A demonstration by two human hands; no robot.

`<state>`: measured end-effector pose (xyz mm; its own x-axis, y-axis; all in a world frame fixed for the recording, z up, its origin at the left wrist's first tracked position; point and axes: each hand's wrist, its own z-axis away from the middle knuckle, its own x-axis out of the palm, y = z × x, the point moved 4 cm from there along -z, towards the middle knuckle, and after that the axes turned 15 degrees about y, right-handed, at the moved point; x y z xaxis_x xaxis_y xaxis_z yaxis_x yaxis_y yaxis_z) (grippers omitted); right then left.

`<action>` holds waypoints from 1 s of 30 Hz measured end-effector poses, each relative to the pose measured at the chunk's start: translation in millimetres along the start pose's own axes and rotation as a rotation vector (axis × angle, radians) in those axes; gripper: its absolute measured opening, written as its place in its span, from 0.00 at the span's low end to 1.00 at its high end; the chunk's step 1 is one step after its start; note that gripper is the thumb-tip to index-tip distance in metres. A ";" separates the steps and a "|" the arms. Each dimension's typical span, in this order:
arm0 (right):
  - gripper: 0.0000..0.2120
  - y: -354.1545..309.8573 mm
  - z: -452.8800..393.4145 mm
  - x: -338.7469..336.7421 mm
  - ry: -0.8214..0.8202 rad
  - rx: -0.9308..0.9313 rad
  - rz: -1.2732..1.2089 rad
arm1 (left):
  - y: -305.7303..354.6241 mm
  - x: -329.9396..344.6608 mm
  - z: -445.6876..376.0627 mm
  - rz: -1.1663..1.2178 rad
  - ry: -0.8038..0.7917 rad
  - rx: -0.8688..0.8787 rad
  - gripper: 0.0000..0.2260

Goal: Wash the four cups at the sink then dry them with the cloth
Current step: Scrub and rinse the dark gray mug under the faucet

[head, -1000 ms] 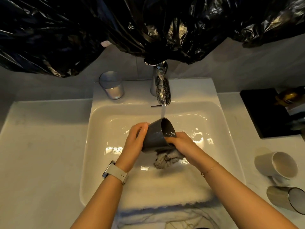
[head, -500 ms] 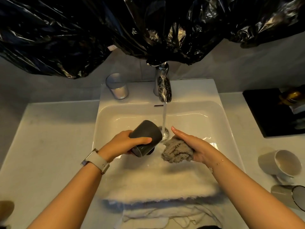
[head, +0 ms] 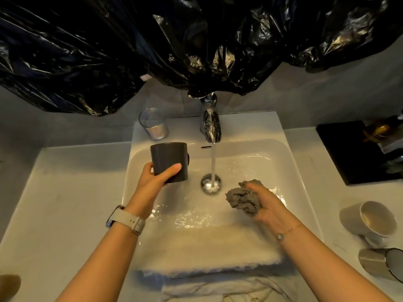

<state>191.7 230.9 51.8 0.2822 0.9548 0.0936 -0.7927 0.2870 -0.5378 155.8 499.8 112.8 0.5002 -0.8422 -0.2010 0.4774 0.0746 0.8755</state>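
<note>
Grey cup [head: 169, 161], upright in left grip [head: 155, 179], sits at nine o'clock from running water [head: 213, 165]; right grip [head: 265, 204] clutches rag [head: 243, 198].

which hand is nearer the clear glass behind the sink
Left. The left hand, gripping the dark cup, is just in front of the clear glass. The right hand holds a grey cloth across the basin.
</note>
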 end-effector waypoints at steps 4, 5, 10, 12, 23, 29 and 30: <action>0.08 -11.3 2.9 9.4 0.057 -0.087 -0.023 | 15.3 22.9 -12.7 0.009 0.139 0.265 0.40; 0.09 -14.1 4.6 12.2 0.061 -0.108 -0.004 | 17.7 29.7 -18.2 -0.007 0.152 0.314 0.41; 0.05 -26.5 16.7 19.9 0.074 -0.230 0.118 | 21.2 61.6 -51.4 0.040 0.218 0.446 0.43; 0.04 -28.4 20.0 21.3 0.072 -0.258 0.148 | 19.0 70.7 -62.8 0.071 0.247 0.463 0.42; 0.06 -33.0 11.0 6.6 0.129 -0.304 0.170 | 19.4 96.0 -101.1 0.027 0.421 0.505 0.38; 0.06 -39.3 13.7 10.0 0.111 -0.377 0.142 | 22.3 102.9 -98.6 -0.119 0.561 0.451 0.35; 0.05 -39.0 12.6 8.9 0.125 -0.391 0.142 | 21.7 103.9 -97.5 -0.101 0.573 0.423 0.35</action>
<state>218.3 229.2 84.1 0.2674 0.9590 -0.0937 -0.5705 0.0792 -0.8174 288.6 465.9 68.1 0.8244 -0.4127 -0.3873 0.2785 -0.2999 0.9124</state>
